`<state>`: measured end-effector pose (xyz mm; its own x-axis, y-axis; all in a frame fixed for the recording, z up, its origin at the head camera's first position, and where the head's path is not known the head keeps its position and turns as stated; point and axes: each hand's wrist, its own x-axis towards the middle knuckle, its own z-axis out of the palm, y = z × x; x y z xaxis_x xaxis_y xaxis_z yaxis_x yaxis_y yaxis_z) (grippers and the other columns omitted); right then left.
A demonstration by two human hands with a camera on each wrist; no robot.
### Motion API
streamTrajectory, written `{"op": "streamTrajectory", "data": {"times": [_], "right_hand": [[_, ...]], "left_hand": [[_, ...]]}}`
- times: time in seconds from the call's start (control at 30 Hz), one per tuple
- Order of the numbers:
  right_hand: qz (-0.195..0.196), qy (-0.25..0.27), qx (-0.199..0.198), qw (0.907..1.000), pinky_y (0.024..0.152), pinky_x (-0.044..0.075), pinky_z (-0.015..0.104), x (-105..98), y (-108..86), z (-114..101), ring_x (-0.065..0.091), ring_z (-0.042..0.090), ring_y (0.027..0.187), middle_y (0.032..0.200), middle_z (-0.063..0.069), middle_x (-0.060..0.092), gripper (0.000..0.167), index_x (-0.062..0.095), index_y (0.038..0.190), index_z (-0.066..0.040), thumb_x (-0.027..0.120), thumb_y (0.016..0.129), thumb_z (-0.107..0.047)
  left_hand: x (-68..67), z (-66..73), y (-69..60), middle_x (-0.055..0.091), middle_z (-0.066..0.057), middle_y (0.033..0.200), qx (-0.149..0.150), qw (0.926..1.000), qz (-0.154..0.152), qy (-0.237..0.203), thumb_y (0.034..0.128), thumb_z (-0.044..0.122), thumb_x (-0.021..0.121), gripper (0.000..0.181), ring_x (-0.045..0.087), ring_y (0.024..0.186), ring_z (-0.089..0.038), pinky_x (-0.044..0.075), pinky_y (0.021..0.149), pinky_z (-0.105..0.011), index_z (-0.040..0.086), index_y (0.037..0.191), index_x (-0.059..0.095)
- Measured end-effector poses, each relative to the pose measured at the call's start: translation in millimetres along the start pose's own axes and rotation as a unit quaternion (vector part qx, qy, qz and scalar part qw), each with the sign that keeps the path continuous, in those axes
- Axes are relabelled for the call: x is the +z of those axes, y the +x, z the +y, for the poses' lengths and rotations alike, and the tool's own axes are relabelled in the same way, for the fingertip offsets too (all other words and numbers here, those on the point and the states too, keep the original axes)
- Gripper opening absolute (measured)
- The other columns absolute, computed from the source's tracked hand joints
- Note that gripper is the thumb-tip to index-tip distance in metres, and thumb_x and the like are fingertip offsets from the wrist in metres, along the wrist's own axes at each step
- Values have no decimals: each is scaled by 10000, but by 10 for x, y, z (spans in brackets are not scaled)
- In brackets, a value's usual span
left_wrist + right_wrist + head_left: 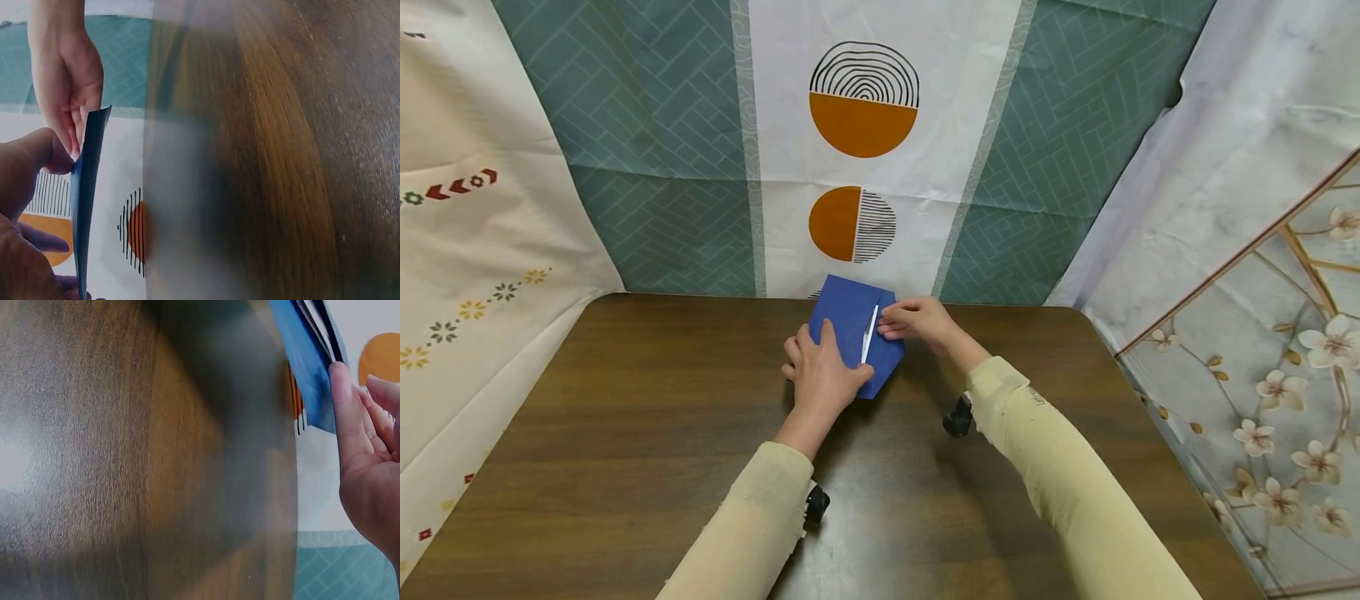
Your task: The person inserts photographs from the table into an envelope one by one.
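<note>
A blue paper envelope (pixel 846 312) is held tilted up above the far part of the table, with a white sheet edge (pixel 868 335) showing in its slit. My left hand (pixel 822 373) grips the envelope from the left and below, thumb on the near face. In the left wrist view the envelope (pixel 86 187) appears almost edge-on beside the left thumb. My right hand (pixel 921 323) is at the envelope's right side. The right wrist view shows its extended index finger (pixel 342 394) touching the envelope (pixel 306 369) near the slit, thumb apart.
A dark brown wooden table (pixel 662 433) lies under both arms. Behind its far edge hangs a green and white curtain (pixel 880 175) with orange shapes. Patterned cloths hang on the left (pixel 482 275) and right (pixel 1247 333).
</note>
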<state>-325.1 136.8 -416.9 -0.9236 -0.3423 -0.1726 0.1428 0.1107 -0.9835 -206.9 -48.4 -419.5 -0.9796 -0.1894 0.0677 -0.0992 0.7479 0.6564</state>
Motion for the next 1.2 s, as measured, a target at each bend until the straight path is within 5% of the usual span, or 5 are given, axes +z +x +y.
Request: {"op": "streamTrajectory", "data": {"times": [0.27, 0.53, 0.93, 1.2], "right_hand": [[111, 502, 120, 9986, 1010, 568, 447, -242, -113, 2, 792, 186, 913, 1052, 163, 774, 371, 585, 1366, 208, 600, 1084, -33], [206, 308, 209, 9991, 955, 598, 368, -501, -334, 7, 785, 209, 1000, 1324, 334, 673, 366, 594, 1366, 161, 613, 1087, -75], [230, -162, 174, 9995, 1059, 525, 496, -908, -812, 132, 778, 246, 1081, 1245, 212, 753, 411, 611, 1371, 118, 656, 1078, -168], [277, -760, -132, 9966, 1007, 567, 458, -1069, -1062, 247, 727, 388, 1191, 1371, 346, 648, 442, 576, 1419, 136, 635, 1087, -149]], "left_hand": [[-39, -42, -15, 281, -346, 1633, 5, 10000, -85, 36, 845, 391, 881, 1002, 239, 1470, -531, 300, 1080, -739, -11, 1624, 394], [-35, -136, -58, 279, -354, 1632, -61, 9999, -115, 58, 843, 387, 879, 1000, 238, 1469, -539, 307, 1065, -734, -29, 1615, 398], [-26, -349, -141, 265, -373, 1632, -205, 9992, -233, 235, 855, 386, 869, 1015, 225, 1474, -563, 307, 1055, -748, -43, 1624, 366], [-13, -395, -186, 269, -383, 1624, -257, 9988, -183, 376, 854, 383, 871, 1044, 236, 1471, -574, 317, 1048, -754, -60, 1632, 333]]}}
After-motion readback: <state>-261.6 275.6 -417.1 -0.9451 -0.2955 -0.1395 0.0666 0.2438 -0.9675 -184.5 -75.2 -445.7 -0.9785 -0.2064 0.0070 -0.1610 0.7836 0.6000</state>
